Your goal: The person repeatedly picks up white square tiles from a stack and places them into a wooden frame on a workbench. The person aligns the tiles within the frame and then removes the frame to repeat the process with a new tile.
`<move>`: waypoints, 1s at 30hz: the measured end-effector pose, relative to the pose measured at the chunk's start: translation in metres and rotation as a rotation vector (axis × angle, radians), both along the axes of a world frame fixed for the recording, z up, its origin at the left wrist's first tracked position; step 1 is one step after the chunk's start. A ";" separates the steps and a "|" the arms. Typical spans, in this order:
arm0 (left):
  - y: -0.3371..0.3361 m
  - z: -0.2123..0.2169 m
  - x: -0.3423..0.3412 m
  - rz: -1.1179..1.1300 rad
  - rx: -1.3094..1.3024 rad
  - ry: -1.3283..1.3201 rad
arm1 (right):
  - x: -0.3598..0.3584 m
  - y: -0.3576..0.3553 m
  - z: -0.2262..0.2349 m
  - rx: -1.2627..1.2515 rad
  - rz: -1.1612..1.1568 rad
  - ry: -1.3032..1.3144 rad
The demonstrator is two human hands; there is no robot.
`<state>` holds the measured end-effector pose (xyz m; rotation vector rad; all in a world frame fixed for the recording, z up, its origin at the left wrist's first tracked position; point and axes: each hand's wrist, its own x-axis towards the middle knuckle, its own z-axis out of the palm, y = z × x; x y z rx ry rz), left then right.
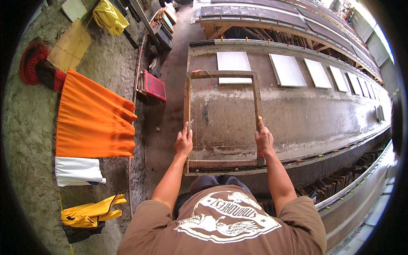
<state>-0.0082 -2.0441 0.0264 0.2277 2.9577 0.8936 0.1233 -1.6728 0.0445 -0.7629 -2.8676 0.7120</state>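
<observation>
I hold a rectangular wooden screen frame (221, 75) over the near end of a long table (306, 110). My left hand (183, 141) is closed on its left bar, index finger stretched along the wood. On the right bar my right hand (264, 139) grips in the same way. The tabletop shows through the frame's middle; whether a sheer mesh is stretched there I cannot make out. A thin line crosses it low down. Beyond the frame, and partly behind its far bar, lies a white sheet (234, 62); several more run along the table to the right.
More long tables (263, 12) stand behind. At left, orange cloth (95, 117), white cloth (78, 171) and yellow garments (91, 211) hang against a rough wall. A red-framed screen (154, 86) leans nearby. Small clips line the table's near rail (335, 151).
</observation>
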 end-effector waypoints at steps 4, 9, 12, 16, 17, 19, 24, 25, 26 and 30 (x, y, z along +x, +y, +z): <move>0.002 -0.011 -0.004 -0.025 0.047 -0.002 | -0.002 0.003 -0.003 -0.002 0.006 -0.012; -0.001 -0.035 -0.008 -0.054 0.082 0.041 | -0.008 0.006 -0.002 0.011 0.028 -0.016; 0.003 -0.033 -0.007 -0.034 0.062 -0.006 | -0.012 0.012 -0.010 0.014 0.038 -0.048; 0.004 -0.021 -0.003 -0.020 0.105 -0.073 | -0.016 0.010 -0.018 0.041 0.031 -0.071; 0.007 -0.017 -0.004 -0.027 0.071 -0.071 | -0.013 0.011 -0.016 0.037 0.030 -0.061; 0.008 -0.024 -0.007 -0.028 0.067 -0.058 | -0.012 0.014 -0.017 0.013 0.039 -0.063; 0.010 -0.020 -0.006 -0.020 0.042 -0.096 | -0.007 0.016 -0.023 0.036 0.012 -0.121; 0.009 -0.022 -0.006 -0.022 0.036 -0.089 | -0.007 0.015 -0.023 0.036 0.011 -0.120; 0.008 -0.023 -0.004 -0.025 0.030 -0.082 | -0.006 0.014 -0.024 0.027 0.012 -0.128; 0.007 -0.027 -0.002 -0.015 0.052 -0.044 | -0.007 0.014 -0.022 -0.001 0.029 -0.115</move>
